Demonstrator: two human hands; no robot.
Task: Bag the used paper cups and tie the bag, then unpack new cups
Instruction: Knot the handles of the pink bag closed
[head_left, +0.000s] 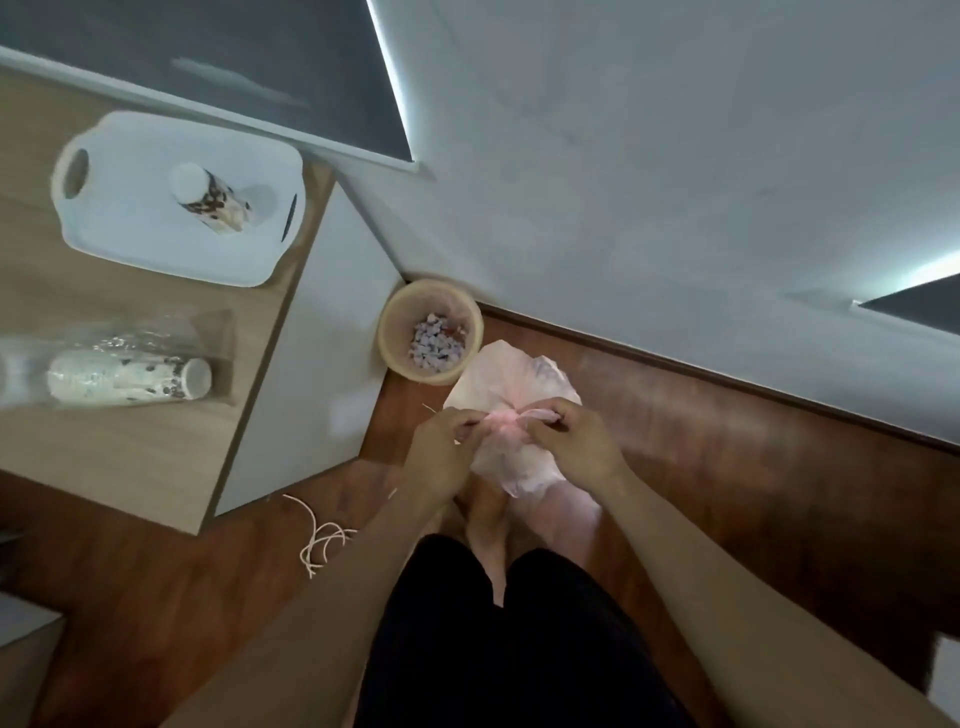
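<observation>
Bag (511, 371) of thin pink-white plastic is held over the wooden floor (727, 493), in front of the person's legs. Its top is bunched up between two hands. One twisted end is pinched by the curled fingers of the left hand (447, 447). The other end is pinched by the curled fingers of the right hand (576, 441). What is inside the bag cannot be seen.

A round bin (387, 332) with small scraps in it is seen just behind the bag. Some white string (322, 540) is left on the floor by the left arm. On the counter (130, 457), a wrapped pack of cups (124, 382) is laid on its side. A small stack of cups (213, 200) is kept on a white tray (130, 156) farther back.
</observation>
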